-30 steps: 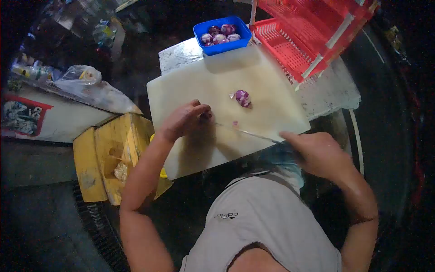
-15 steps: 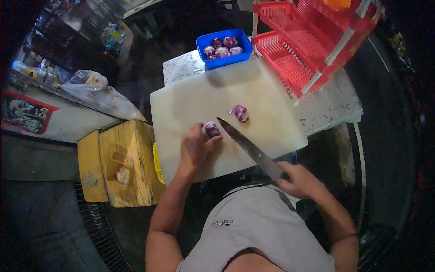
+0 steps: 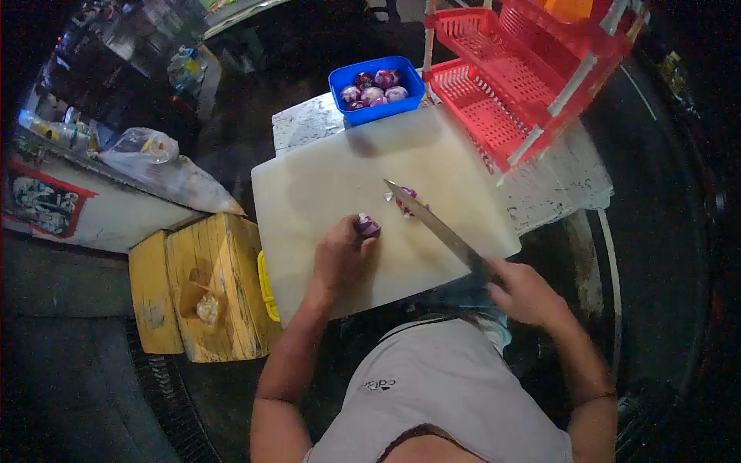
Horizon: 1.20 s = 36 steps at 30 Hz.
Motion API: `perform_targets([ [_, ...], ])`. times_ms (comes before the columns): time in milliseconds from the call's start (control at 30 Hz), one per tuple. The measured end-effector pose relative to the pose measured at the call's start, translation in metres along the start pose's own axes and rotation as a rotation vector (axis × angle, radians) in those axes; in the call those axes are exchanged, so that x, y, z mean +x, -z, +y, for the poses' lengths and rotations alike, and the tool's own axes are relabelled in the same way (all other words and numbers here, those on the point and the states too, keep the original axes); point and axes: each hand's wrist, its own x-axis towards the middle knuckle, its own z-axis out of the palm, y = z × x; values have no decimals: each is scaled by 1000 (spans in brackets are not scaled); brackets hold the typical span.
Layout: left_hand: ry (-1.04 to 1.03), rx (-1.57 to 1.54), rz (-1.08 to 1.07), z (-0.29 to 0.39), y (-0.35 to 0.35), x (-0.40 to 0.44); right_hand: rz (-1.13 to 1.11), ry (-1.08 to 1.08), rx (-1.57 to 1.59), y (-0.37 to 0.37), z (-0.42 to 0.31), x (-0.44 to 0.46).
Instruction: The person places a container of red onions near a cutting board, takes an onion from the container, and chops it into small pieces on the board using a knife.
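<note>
A purple onion (image 3: 368, 225) rests on the white cutting board (image 3: 309, 185), gripped between the thumb and fingers of my left hand (image 3: 340, 251). My right hand (image 3: 526, 292) is closed round the handle of a large knife (image 3: 448, 232). The blade points up and to the left, with its tip over the middle of the board. Partly hidden beneath the blade lies a second piece of purple onion (image 3: 404, 200), with a small pale scrap at its left.
Behind the board stands a blue container (image 3: 356, 116) with several onions. A red tiered rack (image 3: 494, 116) is at the back right. Yellow wooden boxes (image 3: 220, 339), one with a small bag on it, stand at the left, below a counter with plastic bags (image 3: 147, 147).
The knife, earlier low at the onion in my left hand, has lifted away and now crosses over the other onion piece. My left hand has turned and keeps its onion.
</note>
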Motion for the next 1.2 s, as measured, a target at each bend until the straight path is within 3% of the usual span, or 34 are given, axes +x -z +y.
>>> perform_targets([
  [133, 36, -104, 19, 28, -16, 5, 43, 51, -57, -14, -20, 15],
  [400, -62, -12, -6, 21, -21, 14, -212, 34, -329, 2, -53, 23],
  [733, -15, -80, -25, 20, -18, 14, -345, -86, -326, 8, -79, 29],
  [933, 18, -52, -97, 25, -11, 15, -290, -56, -291, -25, -53, 61],
  [1100, -71, -101, 24, 25, -11, 14, -163, 19, -97, -35, -30, 69],
  [1200, -69, -133, 78, 25, -12, 8, -143, 34, -183, -22, -46, 58],
])
